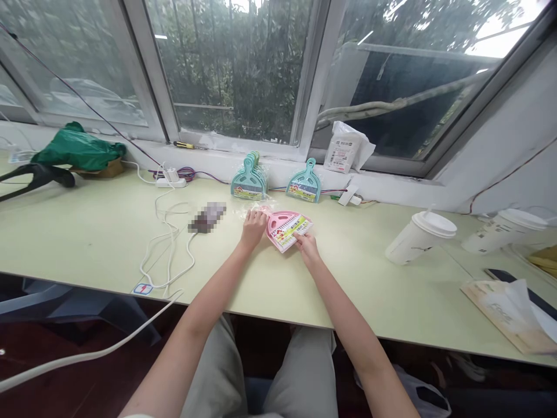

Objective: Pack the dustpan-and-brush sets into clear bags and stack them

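Observation:
A pink mini dustpan [274, 223] in clear plastic wrap, with a printed label card across its wide end, is held tilted just above the table between my hands. My left hand [254, 229] is closed around its handle end, hiding most of the handle. At the wide end, my right hand [308, 248] pinches the lower right edge, thumb over the label. Beyond my left hand stands a group of several teal dustpans [249, 175], upright against the sill. To their right leans one more teal dustpan [306, 181] with a similar label.
White cables [171, 232] and a blurred-out object [207, 217] lie left of my arms. A power strip [171, 182] and green bag [78, 148] sit farther left. On the right are lidded paper cups [420, 237], a paper bag [505, 310] and a dark phone [522, 290].

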Demonstrator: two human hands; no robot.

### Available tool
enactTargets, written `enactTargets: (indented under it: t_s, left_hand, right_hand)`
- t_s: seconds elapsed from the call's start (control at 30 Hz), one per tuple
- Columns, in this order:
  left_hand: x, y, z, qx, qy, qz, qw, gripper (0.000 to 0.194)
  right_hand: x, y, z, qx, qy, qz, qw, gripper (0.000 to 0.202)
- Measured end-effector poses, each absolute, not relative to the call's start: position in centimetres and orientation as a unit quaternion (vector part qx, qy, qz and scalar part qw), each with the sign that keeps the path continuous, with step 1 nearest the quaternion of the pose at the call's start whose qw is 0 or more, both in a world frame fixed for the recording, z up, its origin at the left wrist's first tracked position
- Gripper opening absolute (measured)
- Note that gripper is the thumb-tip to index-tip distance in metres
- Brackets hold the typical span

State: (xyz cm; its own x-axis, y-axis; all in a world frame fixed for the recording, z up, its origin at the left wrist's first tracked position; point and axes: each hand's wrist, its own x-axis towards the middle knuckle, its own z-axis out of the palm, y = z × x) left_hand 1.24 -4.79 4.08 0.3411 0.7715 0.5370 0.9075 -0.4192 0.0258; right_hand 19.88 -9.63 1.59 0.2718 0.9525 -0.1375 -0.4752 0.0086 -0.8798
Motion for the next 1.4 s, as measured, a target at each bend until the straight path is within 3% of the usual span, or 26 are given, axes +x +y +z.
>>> enactTargets:
  t_s: [0.17, 0.27, 0.37, 0.47, 0.6, 0.77, 1.03, 1.27, 1.4]
  left_hand:
    - [2.2, -5.6, 4.3, -0.848, -0.422, -0.309, 0.085, 0.029]
    - [2.6, -6.4, 4.7, -0.806, -0.455, -0.374, 0.059, 0.024]
    - [2.4, -6.4, 5.1, -0.667, -0.562, -0.490, 0.021, 0.049]
    - [2.3, -5.4, 5.1, -0.579, -0.577, -0.552, -0.167, 0.059]
    - [3.2, -4.7, 4.2, -0.591, -0.375, -0.472, -0.537, 0.058]
    - [5.8, -6.5, 2.9, -0.497, -0.258, -0.412, -0.719, 0.060]
    - [6.7, -7.0, 2.9, -0.455, -0.248, -0.449, -0.728, 0.057]
    - [6.6, -7.2, 2.4, -0.454, -0.310, -0.468, -0.692, 0.054]
    - [6.8, -7.5, 2.5, -0.491, -0.305, -0.448, -0.682, 0.061]
  right_hand:
    - [20.2, -9.1, 1.2, -0.433, -0.267, 0.545, 0.666, 0.017]
    - [20.4, -9.0, 1.4, -0.417, -0.281, 0.535, 0.679, 0.022]
    - [20.5, -9.2, 1.7, -0.394, -0.287, 0.517, 0.703, 0.026]
    - [20.3, -9.5, 1.9, -0.380, -0.289, 0.505, 0.719, 0.028]
    - [19.9, -9.5, 2.0, -0.370, -0.297, 0.506, 0.720, 0.030]
    - [19.8, -9.4, 2.1, -0.378, -0.254, 0.472, 0.755, 0.032]
    - [19.6, -9.3, 2.1, -0.370, -0.233, 0.473, 0.765, 0.034]
    - [20.7, -9.0, 2.5, -0.388, -0.170, 0.544, 0.724, 0.015]
    - [22.3, -8.7, 2.7, -0.408, -0.136, 0.517, 0.741, 0.013]
